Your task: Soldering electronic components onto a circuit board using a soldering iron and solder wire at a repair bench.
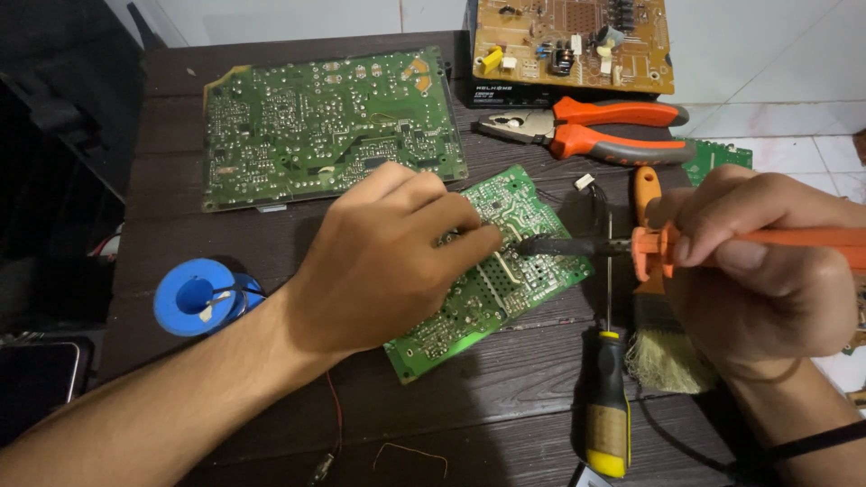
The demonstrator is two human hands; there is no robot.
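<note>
A small green circuit board (505,298) lies tilted on the dark wooden table (505,388). My left hand (388,257) rests on the board, fingertips pinched near its middle; whatever it pinches is too thin to tell. My right hand (767,261) grips an orange soldering iron (649,245), held level with its dark tip touching the board just right of my left fingertips.
A larger green circuit board (325,126) lies at the back left, a tan board (577,41) on a black box at the back. Orange-handled pliers (595,131), a yellow-and-black screwdriver (609,397), a brush (658,352), a blue solder spool (198,296) and a phone (36,383) lie around.
</note>
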